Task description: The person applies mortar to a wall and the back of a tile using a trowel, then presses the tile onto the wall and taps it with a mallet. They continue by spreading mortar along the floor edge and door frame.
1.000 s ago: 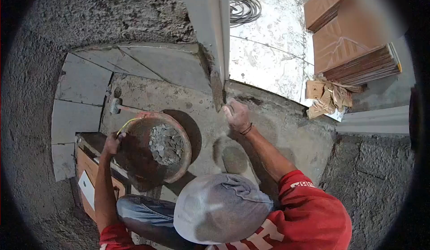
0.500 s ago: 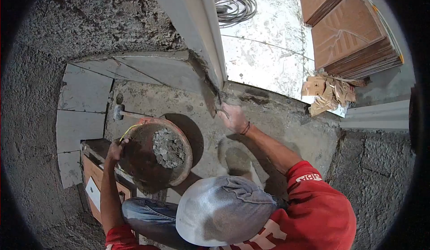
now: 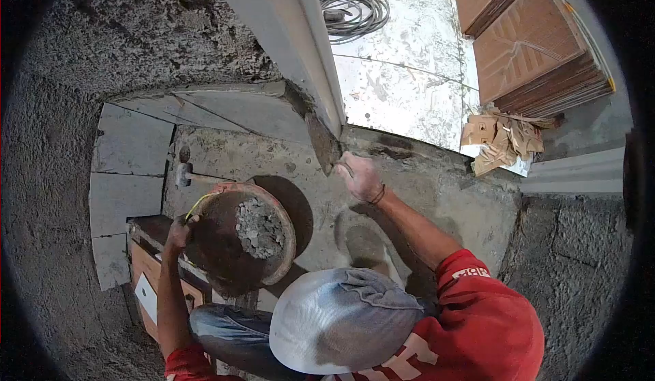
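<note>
A trowel (image 3: pixel 323 143) is held in the right hand (image 3: pixel 360 175), whose fingers are closed around its handle. The blade, coated in grey mortar, is pressed against the lower edge of a pale door frame (image 3: pixel 300 46), just where the frame meets the floor (image 3: pixel 423 196). A dark band is worn on the right wrist.

The left hand (image 3: pixel 179 232) is clamped on the near rim of a round pan (image 3: pixel 235 241), which is tilted up towards the person. A lump of grey mortar (image 3: pixel 258 227) is seen inside the pan, towards its far side. A yellow cord (image 3: pixel 196 203) runs along the rim beside the left hand. The pan is held over a wooden box (image 3: pixel 153 272), with its lower edge apparently resting on it.

A hammer (image 3: pixel 185 173) lies on the floor just beyond the pan, its head beside the grey tiles (image 3: pixel 126 169) that are laid along the rough wall (image 3: pixel 54 142). A round damp patch is seen on the floor between the pan and the right forearm.

Beyond the door frame, a coil of cable (image 3: pixel 355 5) lies on a spattered floor. Stacks of brown tiles (image 3: pixel 532 46) are set well apart to the right, with torn cardboard (image 3: pixel 501 143) just in front of them.

A pale cap (image 3: pixel 341 319) and a red shirt (image 3: pixel 484 326) are seen at the bottom of the view.
</note>
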A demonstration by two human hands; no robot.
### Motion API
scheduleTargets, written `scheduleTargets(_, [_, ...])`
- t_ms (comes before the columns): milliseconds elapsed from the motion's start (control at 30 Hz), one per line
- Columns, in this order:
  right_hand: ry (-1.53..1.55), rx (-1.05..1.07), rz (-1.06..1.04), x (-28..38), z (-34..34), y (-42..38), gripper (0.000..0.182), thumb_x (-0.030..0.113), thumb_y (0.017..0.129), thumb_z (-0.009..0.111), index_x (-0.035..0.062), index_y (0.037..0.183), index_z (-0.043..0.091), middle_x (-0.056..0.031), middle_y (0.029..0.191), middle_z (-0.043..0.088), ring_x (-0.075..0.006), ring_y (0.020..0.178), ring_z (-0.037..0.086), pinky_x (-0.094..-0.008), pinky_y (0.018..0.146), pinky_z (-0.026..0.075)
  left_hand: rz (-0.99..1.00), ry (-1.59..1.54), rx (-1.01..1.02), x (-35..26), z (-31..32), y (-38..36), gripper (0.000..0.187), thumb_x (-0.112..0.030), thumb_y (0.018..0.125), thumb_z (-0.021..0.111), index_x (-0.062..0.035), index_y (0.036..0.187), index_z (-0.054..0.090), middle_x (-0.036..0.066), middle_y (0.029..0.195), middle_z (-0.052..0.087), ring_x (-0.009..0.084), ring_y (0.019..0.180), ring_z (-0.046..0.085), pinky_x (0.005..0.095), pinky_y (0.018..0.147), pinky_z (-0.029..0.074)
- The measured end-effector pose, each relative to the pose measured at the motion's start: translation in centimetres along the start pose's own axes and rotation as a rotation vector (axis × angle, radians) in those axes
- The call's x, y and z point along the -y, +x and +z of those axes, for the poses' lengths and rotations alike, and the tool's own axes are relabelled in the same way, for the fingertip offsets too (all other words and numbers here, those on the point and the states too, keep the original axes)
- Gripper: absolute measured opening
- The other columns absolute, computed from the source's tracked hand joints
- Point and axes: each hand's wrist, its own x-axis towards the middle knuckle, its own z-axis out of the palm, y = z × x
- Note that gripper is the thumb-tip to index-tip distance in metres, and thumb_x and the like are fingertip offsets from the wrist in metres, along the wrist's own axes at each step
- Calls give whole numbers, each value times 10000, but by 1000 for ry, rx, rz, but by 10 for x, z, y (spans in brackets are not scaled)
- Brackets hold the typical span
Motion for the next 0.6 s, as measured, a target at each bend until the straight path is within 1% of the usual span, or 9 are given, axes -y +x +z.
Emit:
scheduleTargets(67, [-12, -20, 45, 1, 6, 9, 252, 218, 977, 697, -13, 972, 598, -245, 751, 575, -457, 704, 609, -487, 621, 463, 223, -75, 2, -1, 1, -4, 550, -520, 973, 688, 27, 1029, 681, 27, 777, 583, 175, 736, 563, 368, 677, 475])
scheduleTargets(100, [-42, -36, 30, 3, 10, 13, 268, 235, 982, 694, -18, 979, 604, -247, 751, 582, -458, 706, 612, -489, 626, 470, 222, -73, 0, 6, 0, -1, 550, -520, 973, 688, 27, 1029, 681, 27, 777, 583, 175, 736, 563, 368, 677, 475])
scheduleTargets(167, [-65, -51, 11, 2, 17, 18, 286, 252, 987, 691, -22, 987, 609, -248, 751, 589, -460, 709, 616, -492, 632, 478, 68, 23, -34, 15, 0, 6, 594, -537, 953, 708, 31, 1122, 665, 50, 844, 624, 182, 745, 577, 367, 685, 481])
scheduleTargets(300, [-46, 21, -22, 4, 16, 14, 302, 271, 991, 673, -21, 953, 605, -255, 752, 608, -455, 718, 638, -494, 637, 499, 141, -12, -123, 14, 5, 4, 643, -556, 937, 717, 38, 1173, 645, 62, 898, 648, 170, 748, 584, 364, 670, 479])
scheduleTargets(367, [-48, 70, -4, 8, 8, 5, 305, 278, 992, 668, -16, 940, 606, -259, 756, 615, -451, 721, 647, -495, 633, 503, 41, -90, -39, 7, 1, -1, 662, -555, 941, 714, 51, 1195, 638, 61, 892, 650, 152, 744, 580, 362, 646, 471])
scheduleTargets(500, [-81, 295, -102, 24, 4, -23, 314, 309, 984, 676, 12, 909, 606, -223, 737, 619, -409, 709, 662, -494, 606, 505, 110, -78, 104, 6, -7, 1, 663, -553, 956, 701, 56, 1209, 637, 59, 899, 650, 143, 746, 581, 364, 631, 468])
scheduleTargets(533, [-72, 390, -115, 31, 5, -30, 319, 323, 983, 678, 21, 906, 609, -204, 748, 631, -391, 703, 666, -495, 602, 510, 91, 10, 24, 6, -4, 1, 627, -543, 965, 677, 50, 1168, 671, 101, 890, 676, 195, 771, 607, 394, 691, 492])
scheduleTargets(567, [-68, 397, -117, 43, 2, -33, 319, 323, 983, 678, 21, 906, 609, -204, 748, 631, -391, 703, 666, -495, 602, 510, 69, 97, -56, 7, -1, 1, 599, -533, 975, 654, 44, 1127, 704, 143, 882, 703, 247, 795, 633, 423, 750, 516])
scheduleTargets(600, [-74, 428, -197, 60, -6, -34, 316, 336, 983, 676, 30, 932, 619, -181, 767, 639, -379, 704, 671, -490, 600, 519, 60, 93, -55, 15, 1, 4, 599, -533, 975, 654, 44, 1127, 704, 143, 882, 703, 247, 795, 633, 423, 750, 516])
